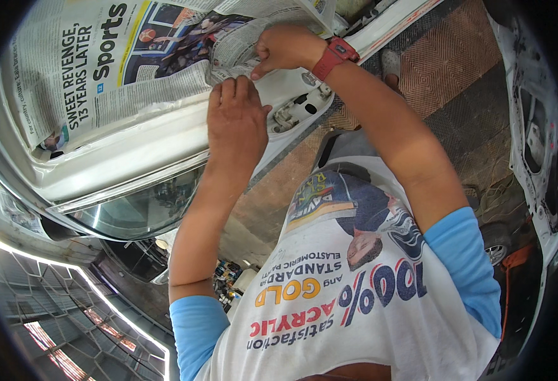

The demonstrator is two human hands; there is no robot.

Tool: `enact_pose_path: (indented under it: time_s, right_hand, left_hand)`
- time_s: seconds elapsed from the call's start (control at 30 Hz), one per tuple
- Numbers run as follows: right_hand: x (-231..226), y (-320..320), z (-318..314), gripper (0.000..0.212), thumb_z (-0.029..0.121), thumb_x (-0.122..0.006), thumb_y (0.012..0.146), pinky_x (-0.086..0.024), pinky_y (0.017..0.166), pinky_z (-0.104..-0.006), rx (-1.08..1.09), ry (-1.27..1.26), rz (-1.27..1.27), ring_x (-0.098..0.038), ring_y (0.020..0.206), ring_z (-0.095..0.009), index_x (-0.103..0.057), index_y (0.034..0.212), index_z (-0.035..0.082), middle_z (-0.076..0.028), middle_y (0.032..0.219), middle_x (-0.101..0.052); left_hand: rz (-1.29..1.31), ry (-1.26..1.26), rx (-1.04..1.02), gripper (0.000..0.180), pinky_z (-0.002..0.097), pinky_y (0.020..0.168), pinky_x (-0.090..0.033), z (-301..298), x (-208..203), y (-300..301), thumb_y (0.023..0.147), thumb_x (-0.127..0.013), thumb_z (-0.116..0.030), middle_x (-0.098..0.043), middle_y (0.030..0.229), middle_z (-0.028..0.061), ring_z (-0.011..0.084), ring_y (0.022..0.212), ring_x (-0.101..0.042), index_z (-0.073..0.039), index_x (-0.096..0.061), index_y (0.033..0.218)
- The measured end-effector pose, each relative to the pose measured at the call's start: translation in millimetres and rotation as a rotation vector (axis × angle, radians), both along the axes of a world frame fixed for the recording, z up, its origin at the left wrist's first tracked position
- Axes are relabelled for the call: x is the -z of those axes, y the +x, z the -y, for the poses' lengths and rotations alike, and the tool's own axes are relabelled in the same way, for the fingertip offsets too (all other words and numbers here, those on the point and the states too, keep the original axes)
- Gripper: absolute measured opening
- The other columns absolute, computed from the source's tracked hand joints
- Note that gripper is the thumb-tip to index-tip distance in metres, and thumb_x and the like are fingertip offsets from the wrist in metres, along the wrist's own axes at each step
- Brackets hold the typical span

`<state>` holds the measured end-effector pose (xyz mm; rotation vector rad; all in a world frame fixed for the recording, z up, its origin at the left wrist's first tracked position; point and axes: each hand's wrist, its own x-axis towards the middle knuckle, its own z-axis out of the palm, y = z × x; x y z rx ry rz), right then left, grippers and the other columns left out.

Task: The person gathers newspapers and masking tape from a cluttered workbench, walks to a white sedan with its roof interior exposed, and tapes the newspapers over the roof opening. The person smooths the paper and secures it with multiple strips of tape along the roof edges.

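A printed newspaper sheet (164,82) with a colour photo covers part of a white car body (145,146). Along its lower edge, my left hand (237,117) lies palm down, its fingers stretched out and resting on the paper's border and the white panel. My right hand (288,49), with a red watch (336,58) on the wrist, is curled over the paper just beyond it. The right thumb points down onto the sheet, which is creased and bulging there. The right fingertips are mostly hidden under the hand.
A metal latch fitting (301,109) sits in the white panel close to my hands. Car window glass (139,200) lies below the panel. At the right stands a bare white car door frame (533,146). The floor has patterned brown tiles (437,41).
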<state>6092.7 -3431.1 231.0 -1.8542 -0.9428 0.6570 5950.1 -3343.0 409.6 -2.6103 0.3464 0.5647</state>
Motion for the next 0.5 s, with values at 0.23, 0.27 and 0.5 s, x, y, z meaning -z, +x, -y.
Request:
enact_pose_path:
  time_s: [0.23,0.27,0.5]
  right_hand:
    - [-36,31,60,0.032,0.038,-0.078,0.100,-0.054,0.064,-0.0449,-0.124,0.145,-0.307,-0.070,0.066,-0.025,-0.083,0.094,0.008,-0.010,0.077,-0.075]
    - [-37,34,70,0.032,0.038,-0.076,0.102,-0.055,0.064,-0.0445,-0.119,0.208,-0.383,-0.073,0.068,-0.023,-0.085,0.099,0.008,-0.011,0.080,-0.077]
    - [44,24,57,0.013,0.030,-0.078,0.099,-0.062,0.083,-0.0471,0.105,-0.118,0.151,-0.080,0.092,-0.030,-0.084,0.104,0.019,-0.007,0.094,-0.083]
  left_hand:
    - [0.016,-0.019,-0.063,0.052,0.0433,0.107,-0.046,5,20,-6,0.099,-0.079,-0.032,-0.063,0.125,0.0108,0.0300,0.121,-0.058,0.004,-0.070,0.134]
    - [0.006,-0.016,-0.062,0.051,0.0429,0.105,-0.047,4,20,-5,0.099,-0.079,-0.032,-0.063,0.125,0.0105,0.0296,0.120,-0.058,0.005,-0.071,0.133]
    - [0.033,-0.001,-0.006,0.047,0.0419,0.098,-0.048,2,22,-4,0.099,-0.079,-0.034,-0.064,0.120,0.0087,0.0280,0.115,-0.059,0.003,-0.074,0.126]
